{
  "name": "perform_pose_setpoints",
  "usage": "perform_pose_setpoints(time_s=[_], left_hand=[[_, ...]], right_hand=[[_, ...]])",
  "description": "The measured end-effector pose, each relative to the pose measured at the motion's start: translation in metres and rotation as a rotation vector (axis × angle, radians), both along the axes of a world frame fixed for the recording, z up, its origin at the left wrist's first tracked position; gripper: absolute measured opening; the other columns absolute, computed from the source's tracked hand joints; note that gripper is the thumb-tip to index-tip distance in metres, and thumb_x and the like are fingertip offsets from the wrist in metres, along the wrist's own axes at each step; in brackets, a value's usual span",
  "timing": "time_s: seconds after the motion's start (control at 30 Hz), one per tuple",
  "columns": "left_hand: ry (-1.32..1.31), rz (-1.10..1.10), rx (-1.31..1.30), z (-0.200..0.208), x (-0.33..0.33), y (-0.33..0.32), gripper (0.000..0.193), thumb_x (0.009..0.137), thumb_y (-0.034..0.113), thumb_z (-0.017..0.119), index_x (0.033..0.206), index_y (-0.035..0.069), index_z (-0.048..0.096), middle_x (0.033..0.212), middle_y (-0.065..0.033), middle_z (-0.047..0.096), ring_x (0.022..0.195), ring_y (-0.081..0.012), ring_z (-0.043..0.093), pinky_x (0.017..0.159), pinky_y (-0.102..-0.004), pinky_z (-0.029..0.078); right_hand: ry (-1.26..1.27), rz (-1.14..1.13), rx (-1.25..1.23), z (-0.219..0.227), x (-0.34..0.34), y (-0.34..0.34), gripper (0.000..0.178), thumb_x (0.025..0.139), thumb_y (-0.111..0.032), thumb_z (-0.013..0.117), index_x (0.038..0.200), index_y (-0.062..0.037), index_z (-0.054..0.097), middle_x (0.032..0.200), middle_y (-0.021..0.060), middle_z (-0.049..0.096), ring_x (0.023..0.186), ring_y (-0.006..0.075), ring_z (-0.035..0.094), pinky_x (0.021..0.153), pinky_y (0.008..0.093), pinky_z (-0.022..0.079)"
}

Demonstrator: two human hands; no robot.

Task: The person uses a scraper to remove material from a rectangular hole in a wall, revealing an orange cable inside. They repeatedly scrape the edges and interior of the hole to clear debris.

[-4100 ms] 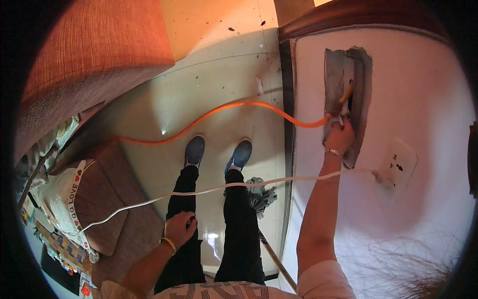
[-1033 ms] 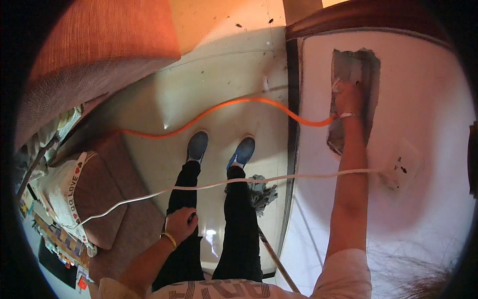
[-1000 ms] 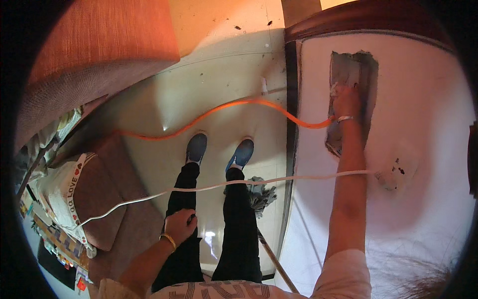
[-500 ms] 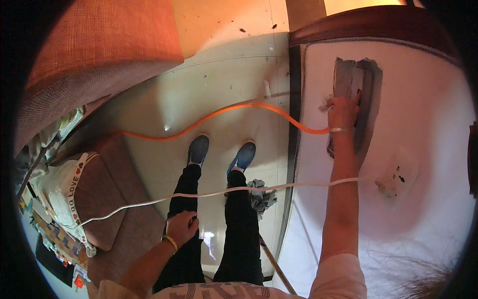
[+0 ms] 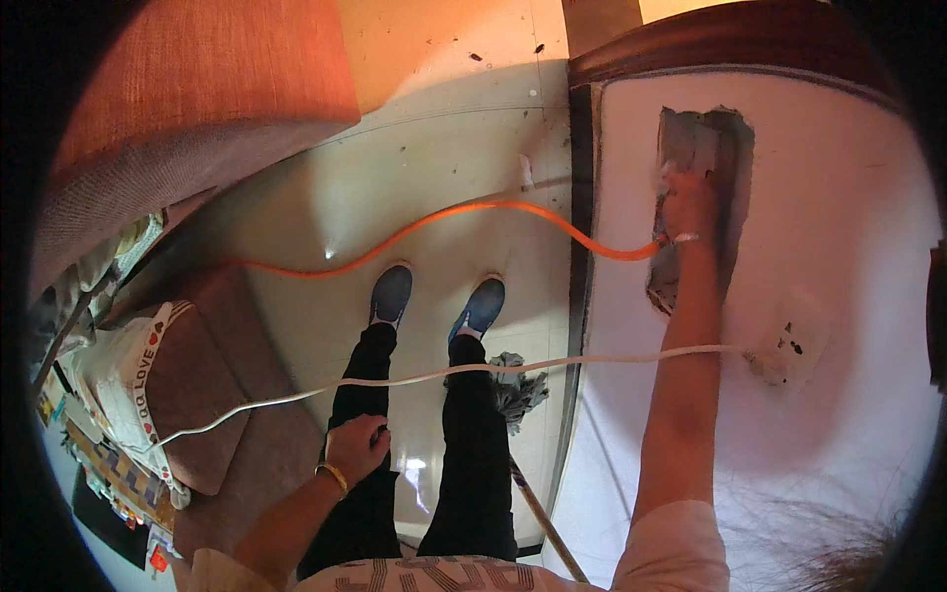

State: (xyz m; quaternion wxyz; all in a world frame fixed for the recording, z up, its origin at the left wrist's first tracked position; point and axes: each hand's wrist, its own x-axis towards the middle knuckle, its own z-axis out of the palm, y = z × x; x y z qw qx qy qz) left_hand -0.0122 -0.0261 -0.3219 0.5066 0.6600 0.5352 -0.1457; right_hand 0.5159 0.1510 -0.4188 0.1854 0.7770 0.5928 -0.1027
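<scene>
My right hand [image 5: 688, 205] reaches into a rough-edged grey recess [image 5: 735, 148] cut in the pale wall. Its fingers are closed around a small whitish crumpled scrap [image 5: 673, 178], perhaps cloth or tissue, mostly hidden by the hand. Beside my right wrist, an orange cord or hose [image 5: 513, 205] runs into the recess edge. A white cable [image 5: 513, 367] passes behind or over my right forearm to a wall socket [image 5: 794, 347]. Above my left thigh, my left hand [image 5: 357, 446] is curled closed; whatever is in it, if anything, is hidden.
A brown sofa [image 5: 227, 395] stands at left, with a white printed cloth [image 5: 128, 370] on it and an orange-lit cushioned piece [image 5: 207, 69] farther off. A grey crumpled rag [image 5: 518, 390] and a stick [image 5: 541, 513] are near my feet. Dark wood [image 5: 730, 35] frames the wall.
My right hand has shifted slightly up and deeper into the recess, taking the whitish scrap inward from the left edge. My left hand stays where it was, still curled.
</scene>
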Motion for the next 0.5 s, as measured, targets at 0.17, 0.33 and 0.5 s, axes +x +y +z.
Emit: perform_pose_setpoints(time_s=[0.17, 0.33, 0.5], left_hand=[[-0.053, 0.016, 0.038, 0.001, 0.001, 0.0, 0.017, 0.076, 0.015, 0.063, 0.09, 0.006, 0.062, 0.072, -0.0093, 0.059, 0.062, -0.0245, 0.059, 0.055, -0.0364, 0.048], [-0.029, -0.013, 0.001, 0.001, 0.001, -0.001, 0.017, 0.076, 0.015, 0.063, 0.091, 0.006, 0.061, 0.071, -0.0086, 0.058, 0.062, -0.0249, 0.058, 0.055, -0.0369, 0.047], [0.01, -0.026, -0.059, -0.002, -0.001, -0.006, 0.018, 0.077, 0.018, 0.062, 0.091, 0.008, 0.061, 0.073, -0.0078, 0.059, 0.065, -0.0244, 0.059, 0.058, -0.0367, 0.048]], right_hand=[[0.075, 0.048, 0.296, 0.003, -0.007, -0.004, 0.029, 0.075, -0.007, 0.055, 0.101, -0.0151, 0.065, 0.095, 0.0137, 0.062, 0.083, 0.0316, 0.059, 0.079, 0.0391, 0.047], [0.083, -0.091, 0.639, -0.023, 0.001, 0.031, 0.03, 0.078, -0.009, 0.056, 0.106, -0.0161, 0.064, 0.098, 0.0135, 0.062, 0.09, 0.0302, 0.059, 0.078, 0.0384, 0.048], [0.279, -0.209, 0.486, -0.023, 0.015, 0.034, 0.029, 0.075, -0.006, 0.054, 0.101, -0.013, 0.066, 0.097, 0.0149, 0.063, 0.091, 0.0312, 0.059, 0.084, 0.0404, 0.047]])
